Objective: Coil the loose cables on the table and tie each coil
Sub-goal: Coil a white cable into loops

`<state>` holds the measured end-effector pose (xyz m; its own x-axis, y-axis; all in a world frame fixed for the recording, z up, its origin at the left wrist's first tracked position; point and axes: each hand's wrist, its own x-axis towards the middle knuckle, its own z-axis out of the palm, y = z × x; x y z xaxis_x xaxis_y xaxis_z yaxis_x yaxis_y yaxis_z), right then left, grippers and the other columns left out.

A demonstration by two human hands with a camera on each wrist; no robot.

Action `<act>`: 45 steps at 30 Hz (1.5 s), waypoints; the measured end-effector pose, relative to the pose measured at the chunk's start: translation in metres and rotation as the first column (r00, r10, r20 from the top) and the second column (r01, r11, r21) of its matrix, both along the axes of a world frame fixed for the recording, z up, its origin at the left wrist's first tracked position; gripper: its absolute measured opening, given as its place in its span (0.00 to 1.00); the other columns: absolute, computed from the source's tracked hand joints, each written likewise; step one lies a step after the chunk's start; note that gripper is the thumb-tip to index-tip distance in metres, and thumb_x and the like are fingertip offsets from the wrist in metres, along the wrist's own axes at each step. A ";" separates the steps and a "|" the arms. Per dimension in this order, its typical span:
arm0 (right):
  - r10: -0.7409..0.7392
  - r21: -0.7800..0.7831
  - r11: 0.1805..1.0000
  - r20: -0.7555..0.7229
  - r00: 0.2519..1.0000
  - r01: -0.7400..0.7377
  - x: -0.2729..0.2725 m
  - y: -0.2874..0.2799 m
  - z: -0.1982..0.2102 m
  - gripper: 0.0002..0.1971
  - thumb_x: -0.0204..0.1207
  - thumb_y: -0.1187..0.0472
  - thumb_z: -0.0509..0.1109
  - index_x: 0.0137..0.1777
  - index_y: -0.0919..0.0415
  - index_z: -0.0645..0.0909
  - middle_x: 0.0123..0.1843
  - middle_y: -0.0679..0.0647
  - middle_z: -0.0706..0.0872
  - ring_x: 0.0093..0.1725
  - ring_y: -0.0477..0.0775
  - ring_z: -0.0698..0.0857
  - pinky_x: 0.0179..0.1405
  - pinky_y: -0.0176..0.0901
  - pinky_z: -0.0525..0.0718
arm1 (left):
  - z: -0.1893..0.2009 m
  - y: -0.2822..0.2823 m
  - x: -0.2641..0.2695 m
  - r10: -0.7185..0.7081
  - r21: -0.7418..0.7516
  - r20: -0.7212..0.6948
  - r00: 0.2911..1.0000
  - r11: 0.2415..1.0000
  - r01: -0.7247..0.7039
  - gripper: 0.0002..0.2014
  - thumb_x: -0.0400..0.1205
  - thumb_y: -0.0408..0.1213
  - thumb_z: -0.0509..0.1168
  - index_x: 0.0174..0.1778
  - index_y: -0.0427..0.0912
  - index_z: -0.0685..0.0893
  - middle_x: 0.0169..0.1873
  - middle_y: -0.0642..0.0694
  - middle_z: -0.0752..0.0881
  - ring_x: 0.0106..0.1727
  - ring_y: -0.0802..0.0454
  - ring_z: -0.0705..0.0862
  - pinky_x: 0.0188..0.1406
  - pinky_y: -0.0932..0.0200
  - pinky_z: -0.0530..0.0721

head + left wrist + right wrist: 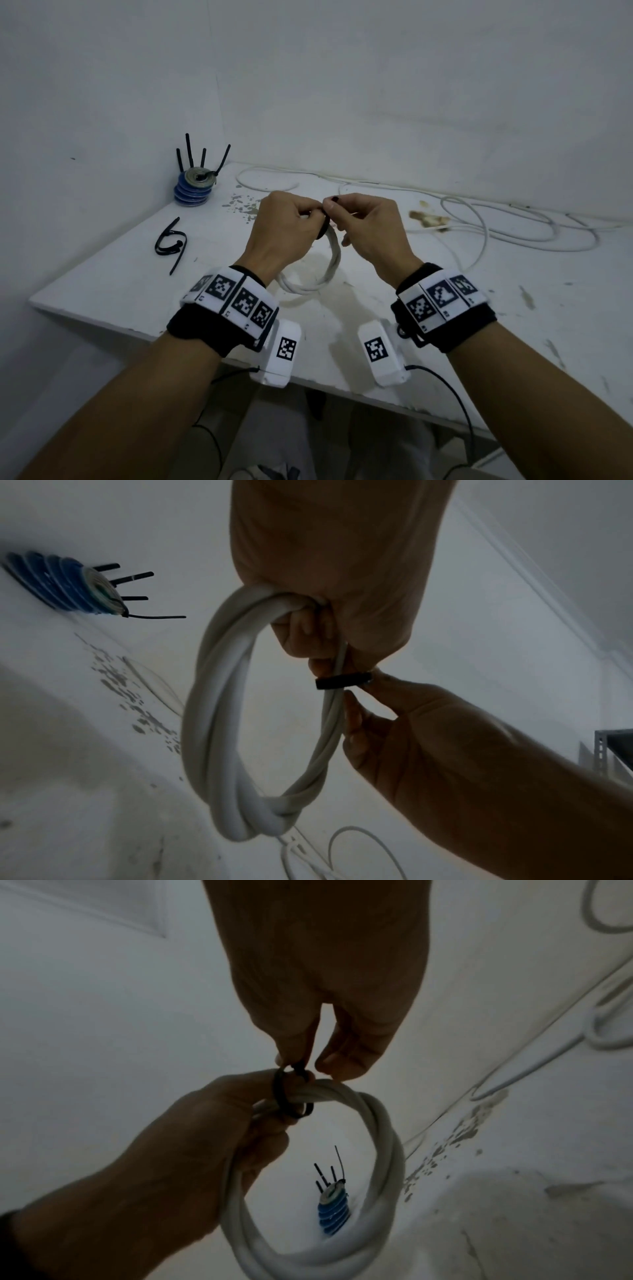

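A coil of white cable (330, 263) (219, 723) (377, 1150) hangs above the table, with my left hand (287, 226) (318, 615) (219, 1129) gripping its top. A black tie (325, 224) (342, 682) (284, 1096) wraps round the coil's strands just beside that grip. My right hand (363, 226) (394, 723) (308, 1047) pinches the end of the tie between thumb and forefinger. Its other fingers are loosely curled next to the coil.
A stack of tied blue and grey coils (193, 186) (332, 1213) with black tie tails stands at the table's far left corner. Loose black ties (169, 243) lie left of my hands. Long loose white cable (479, 219) sprawls across the back right of the stained white table (513, 325).
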<state>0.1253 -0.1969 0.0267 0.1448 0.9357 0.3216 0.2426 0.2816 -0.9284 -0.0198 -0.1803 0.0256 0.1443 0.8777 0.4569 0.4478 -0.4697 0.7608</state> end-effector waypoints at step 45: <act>-0.162 0.017 0.987 0.162 0.973 0.161 -0.040 0.052 0.014 0.20 0.79 0.62 0.72 0.23 0.62 0.82 0.21 0.51 0.84 0.18 0.47 0.81 0.31 0.40 0.83 | 0.005 -0.011 -0.027 -0.057 -0.246 0.199 0.978 0.963 0.106 0.12 0.82 0.40 0.70 0.32 0.47 0.92 0.15 0.56 0.76 0.20 0.53 0.64 0.19 0.63 0.62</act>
